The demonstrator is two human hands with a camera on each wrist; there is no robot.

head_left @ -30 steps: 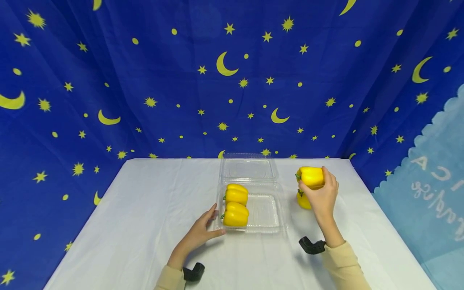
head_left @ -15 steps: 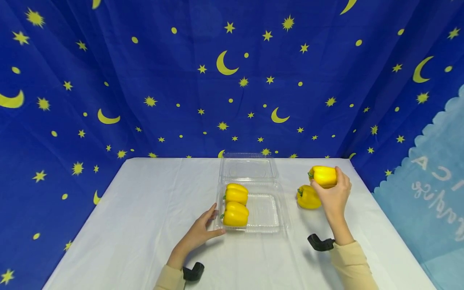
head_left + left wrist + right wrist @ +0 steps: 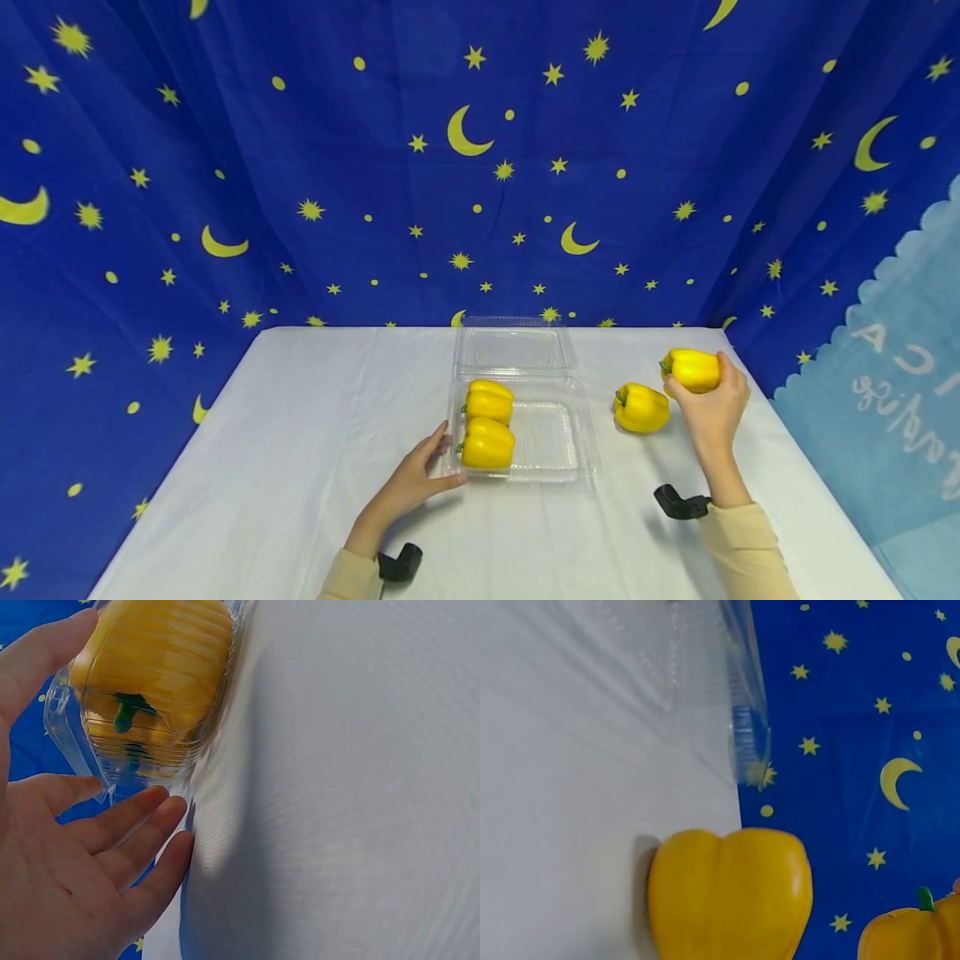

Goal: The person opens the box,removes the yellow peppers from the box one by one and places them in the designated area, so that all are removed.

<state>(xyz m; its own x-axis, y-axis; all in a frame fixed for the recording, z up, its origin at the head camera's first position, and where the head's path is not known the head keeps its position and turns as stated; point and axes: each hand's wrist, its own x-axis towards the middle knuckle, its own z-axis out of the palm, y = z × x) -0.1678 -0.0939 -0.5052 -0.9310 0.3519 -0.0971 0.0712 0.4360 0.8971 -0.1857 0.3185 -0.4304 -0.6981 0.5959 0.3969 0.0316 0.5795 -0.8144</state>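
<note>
My right hand (image 3: 711, 408) grips a yellow bell pepper (image 3: 692, 371) at the right of the table, its green stem facing left. Just left of it lies another yellow bell pepper (image 3: 642, 408); the right wrist view shows this pepper (image 3: 731, 896) large, with the held pepper (image 3: 907, 934) cut off at the lower right. Two more yellow bell peppers (image 3: 487, 443) sit in the left half of a clear hinged plastic container (image 3: 543, 437). At its left front corner is my left hand (image 3: 411, 479), thumb and fingers spread and relaxed; the left wrist view shows these fingers (image 3: 142, 832) beside the ribbed wall.
The container's clear lid (image 3: 513, 348) is folded back toward the rear table edge. A white cloth (image 3: 322, 417) covers the table. Blue curtains (image 3: 337, 150) with stars and moons stand behind and at the sides, and a light blue cloth (image 3: 892, 375) hangs at the right.
The right hand has carried its bell pepper rightward, away from above the one on the table, which now shows fully. The left hand and the container have stayed put.
</note>
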